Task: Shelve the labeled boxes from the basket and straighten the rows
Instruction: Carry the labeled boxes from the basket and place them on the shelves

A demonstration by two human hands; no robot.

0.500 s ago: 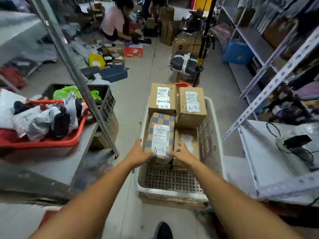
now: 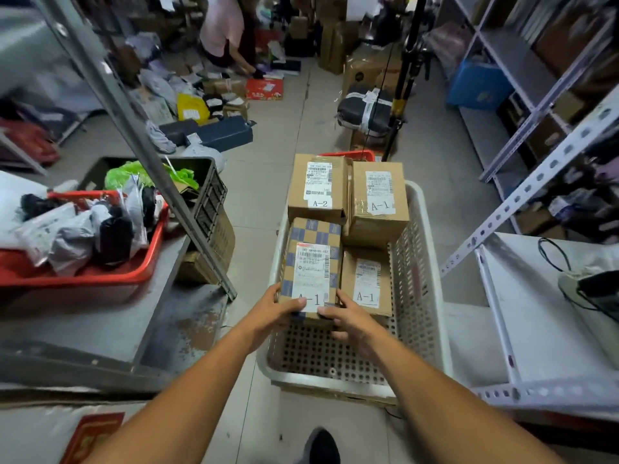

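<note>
A white perforated basket (image 2: 417, 262) stands on the floor in front of me with several labeled cardboard boxes in it. My left hand (image 2: 274, 309) and my right hand (image 2: 348, 316) grip the near end of a blue-checkered box marked A-1 (image 2: 311, 259), one hand on each side. Beside it on the right lies a plain box marked A-1 (image 2: 366, 283). Behind these sit a box marked A-2 (image 2: 318, 187) and another A-1 box (image 2: 378, 202).
A grey shelf (image 2: 110, 329) on my left carries a red tray (image 2: 83, 279) of bagged goods, crossed by a slanted metal upright (image 2: 134, 135). White shelving (image 2: 536, 323) stands on my right. A black crate (image 2: 207, 195) sits left of the basket. A person crouches among parcels far back.
Both hands have closed in from either side of the two near boxes onto the checkered A-1 box and now grip its near end.
</note>
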